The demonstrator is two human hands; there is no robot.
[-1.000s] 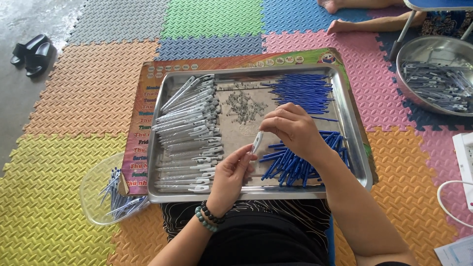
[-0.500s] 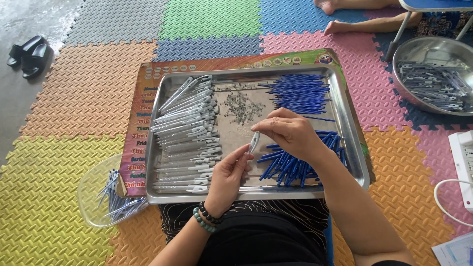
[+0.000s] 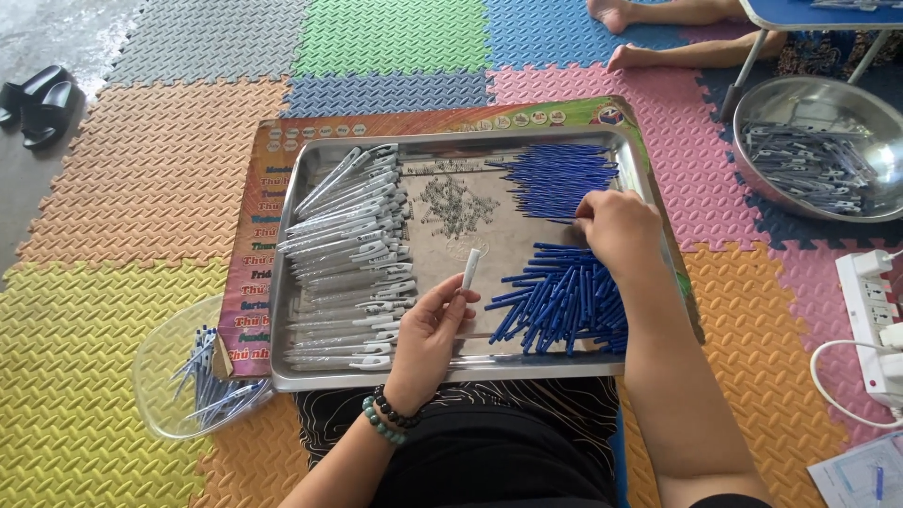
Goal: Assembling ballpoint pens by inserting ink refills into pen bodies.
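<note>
Left hand: our left hand (image 3: 428,339) sits over the near edge of the tray, fingers curled, thumb and fingertips pinching the lower end of a white pen barrel (image 3: 469,269) that stands tilted upward.
Right hand: our right hand (image 3: 616,230) lies on the right side of the tray, knuckles up, fingers bent down and closed onto the thin blue refills (image 3: 555,179); we cannot tell whether one is pinched.
Tray: a steel tray (image 3: 470,369) rests on a printed board (image 3: 254,235), just in front of our lap.
Tray left: a stack of white clip barrels (image 3: 348,254) fills this side, lying roughly in rows.
Tray middle: a small scatter of metal springs (image 3: 456,202) lies behind the held barrel.
Tray right, near: a heap of blue pen parts (image 3: 564,301) lies just under our right wrist.
Wrist: a beaded bracelet (image 3: 388,419) circles our left wrist.
Floor: coloured foam mats (image 3: 141,169) under everything.
Left of tray: a clear plastic bowl (image 3: 165,353) holds some finished pens, touching the board corner.
Far right: a steel basin (image 3: 818,146) holds more pens, well apart from the tray; a white power strip (image 3: 870,315) lies nearer us.
Far edge: another person's bare feet (image 3: 625,38) show.
</note>
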